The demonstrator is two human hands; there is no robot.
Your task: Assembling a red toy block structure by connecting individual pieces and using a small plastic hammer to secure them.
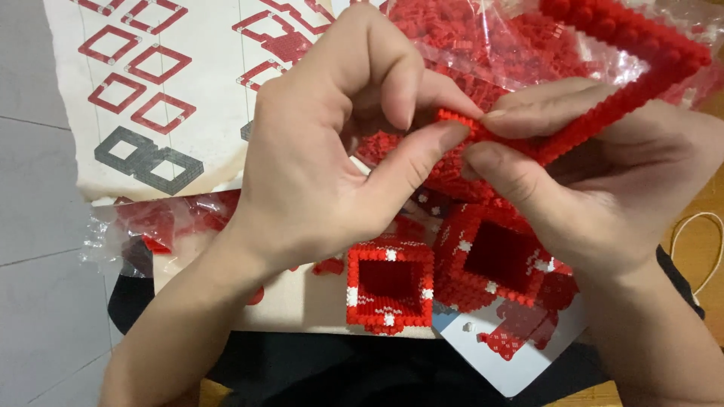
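Red studded brick strip (pixel 603 113) runs between the hands, its long axis slanting from the fingertips near the middle of the view up toward the top right corner, where it bends into the corner of an open frame. The right hand (pixel 596 188) is the nearer one to it: thumb and forefinger are closed narrowly on the strip's lower end. The left hand (pixel 317 166) comes in from the other side, its thumb and forefinger pinched together right at the strip's tip, touching it; whether a small loose piece sits between those fingertips cannot be told.

Behind the hands, at the far edge, lies a clear plastic bag of red pieces (pixel 483 45), crinkled and open. To the far left a pale instruction sheet (pixel 188 90) shows printed red diamond outlines and one grey pair. Below the hands, toward the near edge, two finished red square frames (pixel 391 286) with white dots stand side by side on a white card (pixel 520 373). Another clear bag (pixel 143 226) with a few red bits lies at the left. A pale cord loop (pixel 697 234) lies on the wooden worktop (pixel 709 203) at the right edge.
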